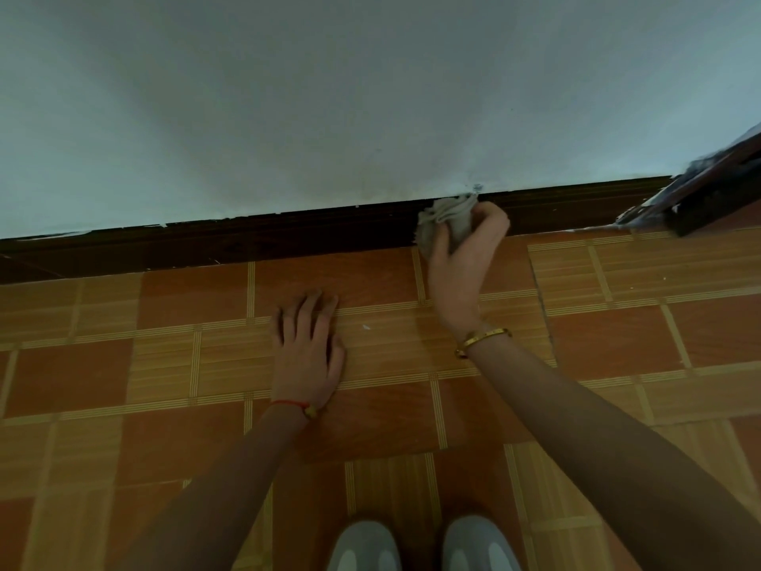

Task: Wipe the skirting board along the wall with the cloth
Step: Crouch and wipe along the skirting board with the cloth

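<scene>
A dark brown skirting board (pixel 263 236) runs along the foot of the pale wall (pixel 329 96), rising from left to right across the view. My right hand (pixel 463 261) grips a crumpled grey cloth (pixel 442 222) and presses it against the skirting board right of centre. A gold bangle circles that wrist. My left hand (pixel 309 348) lies flat on the floor with its fingers apart, palm down, a short way in front of the board. It holds nothing and has a red string at the wrist.
The floor (pixel 164 364) is orange and tan patterned tile. A dark wooden door frame or door edge (pixel 708 191) stands at the far right where the skirting board ends. Two grey shoes (pixel 420 546) show at the bottom edge.
</scene>
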`<state>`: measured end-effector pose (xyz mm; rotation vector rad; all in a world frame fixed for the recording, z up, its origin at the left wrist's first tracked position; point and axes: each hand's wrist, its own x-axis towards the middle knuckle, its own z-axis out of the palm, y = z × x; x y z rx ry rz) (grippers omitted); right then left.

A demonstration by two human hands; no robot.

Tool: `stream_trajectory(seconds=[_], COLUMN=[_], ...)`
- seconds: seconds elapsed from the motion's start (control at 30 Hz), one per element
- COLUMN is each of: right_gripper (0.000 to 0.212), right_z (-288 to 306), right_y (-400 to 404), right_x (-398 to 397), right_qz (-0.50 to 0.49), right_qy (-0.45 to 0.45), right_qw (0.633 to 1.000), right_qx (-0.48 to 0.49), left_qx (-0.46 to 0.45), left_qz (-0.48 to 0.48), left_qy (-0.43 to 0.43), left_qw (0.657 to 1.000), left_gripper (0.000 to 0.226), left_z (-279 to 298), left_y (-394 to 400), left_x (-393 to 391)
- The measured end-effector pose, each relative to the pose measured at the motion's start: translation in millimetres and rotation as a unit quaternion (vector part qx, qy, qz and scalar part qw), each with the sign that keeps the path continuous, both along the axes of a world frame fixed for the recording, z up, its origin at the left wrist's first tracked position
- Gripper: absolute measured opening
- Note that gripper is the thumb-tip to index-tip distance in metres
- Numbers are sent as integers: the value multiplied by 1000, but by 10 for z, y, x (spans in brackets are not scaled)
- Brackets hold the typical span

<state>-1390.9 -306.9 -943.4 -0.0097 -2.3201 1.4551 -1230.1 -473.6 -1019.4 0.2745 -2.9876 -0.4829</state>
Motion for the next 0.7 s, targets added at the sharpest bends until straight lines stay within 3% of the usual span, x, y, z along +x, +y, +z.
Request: stream_trajectory(seconds=[0.2, 0.4, 0.7], right_gripper=[33, 41, 37], right_z=[-11, 0, -50], right_y=[-96, 526, -50], right_x=[40, -286, 26], right_qz=[21, -158, 28], right_qy=[-1, -36, -14], right_qw=[1000, 987, 999], right_qx=[9, -14, 35], left_qx=[3, 2, -9], left_qz=[1, 3, 3], left_qy=[7, 8, 9], left_qw=[1000, 1000, 1000], left_gripper=[56, 55, 56], left_z=[-9, -5, 5], left_y=[-10, 6, 20], left_x=[10, -6, -3])
